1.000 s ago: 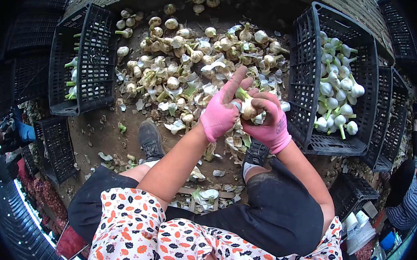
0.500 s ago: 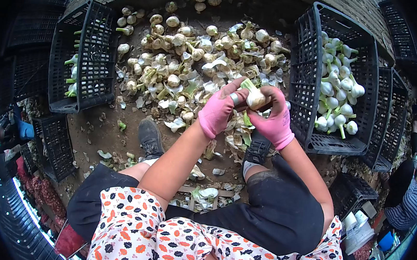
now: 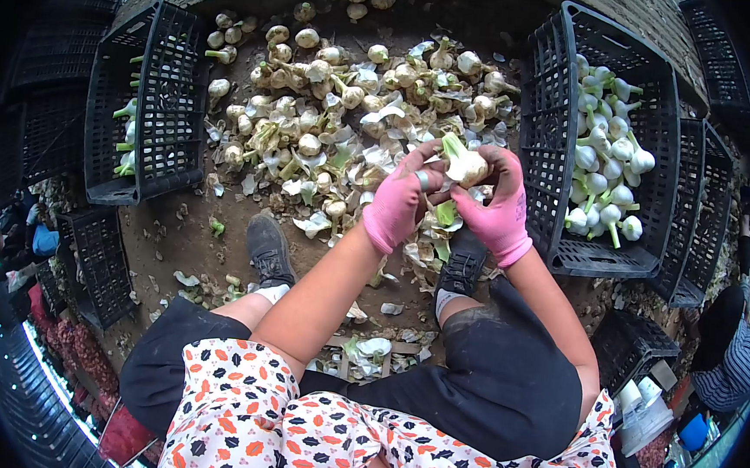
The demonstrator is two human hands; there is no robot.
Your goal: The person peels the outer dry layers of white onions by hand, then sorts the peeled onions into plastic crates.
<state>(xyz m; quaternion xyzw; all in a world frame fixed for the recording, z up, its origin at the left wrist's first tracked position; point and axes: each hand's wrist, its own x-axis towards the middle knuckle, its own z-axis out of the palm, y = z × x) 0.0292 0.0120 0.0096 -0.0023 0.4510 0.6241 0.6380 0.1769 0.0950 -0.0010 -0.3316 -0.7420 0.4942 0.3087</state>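
A garlic bulb [image 3: 465,165] with a short green stem is held between both hands, above the heap on the ground. My left hand [image 3: 405,197], in a pink glove with dirty fingertips, pinches at its stem side; a pale band circles one finger. On the other side, my right hand [image 3: 500,206], gloved the same way, wraps its fingers round the bulb. A loose green-white piece of skin [image 3: 447,214] shows just under the hands. Below and beyond lies a heap of unpeeled garlic bulbs [image 3: 309,145] mixed with papery skins.
To the right a black crate [image 3: 603,266] holds cleaned white garlic bulbs [image 3: 612,146]. Another black crate [image 3: 173,107] at left has green stems showing. More crates stand on both sides. My shoes [image 3: 270,248] rest on the dirt floor. Other people are at the left and right edges.
The bulb has turned slightly and shows more white surface. My right fingers have spread further around it, and my left hand has shifted a little.
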